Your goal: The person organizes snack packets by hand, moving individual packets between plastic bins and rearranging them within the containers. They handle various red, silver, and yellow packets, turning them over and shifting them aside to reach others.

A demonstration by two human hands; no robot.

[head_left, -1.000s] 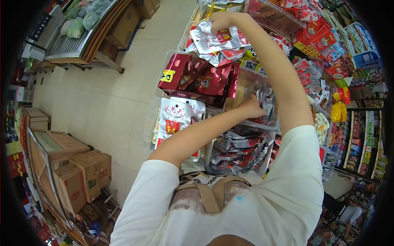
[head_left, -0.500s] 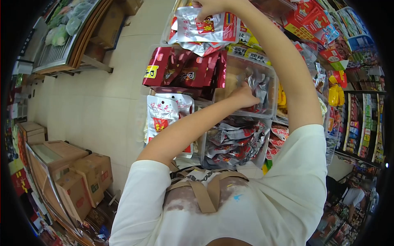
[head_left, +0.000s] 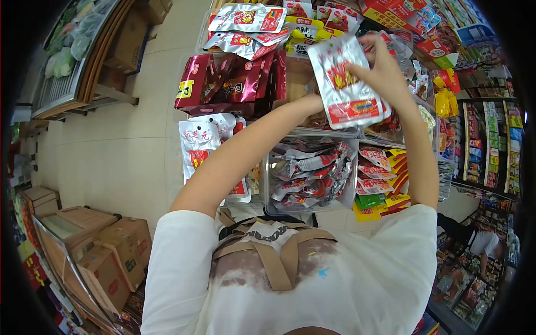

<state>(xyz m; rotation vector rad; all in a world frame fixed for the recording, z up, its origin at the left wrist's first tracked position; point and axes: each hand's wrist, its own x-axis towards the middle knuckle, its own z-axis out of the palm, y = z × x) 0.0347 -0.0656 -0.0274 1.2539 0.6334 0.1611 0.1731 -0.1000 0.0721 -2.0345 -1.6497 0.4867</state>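
My right hand (head_left: 386,75) grips a silver and red snack pouch (head_left: 338,61), thumb across its printed front. The pouch is held up over a clear plastic bin, with the edge of what may be a second pouch showing behind it. My left hand (head_left: 310,106) reaches into that bin beneath the pouch, which hides its fingers. To the left stand maroon packages (head_left: 240,84) in their own bin. More silver pouches (head_left: 245,19) lie at the top, and others (head_left: 196,148) stand at lower left. Nearer my body, a bin holds dark silver packets (head_left: 312,173).
Yellow packets (head_left: 304,28) lie behind the bins. Red boxes (head_left: 396,14) and hanging yellow bags (head_left: 445,100) are at upper right. Cardboard boxes (head_left: 114,262) stand at lower left, and a produce stand (head_left: 84,50) is across the tiled aisle. Another person (head_left: 486,240) is at far right.
My right hand has brought a silver pouch from the top-left pile down and right, over the middle bin. My left hand's fingers, visible before, are now hidden. The view has shifted slightly.
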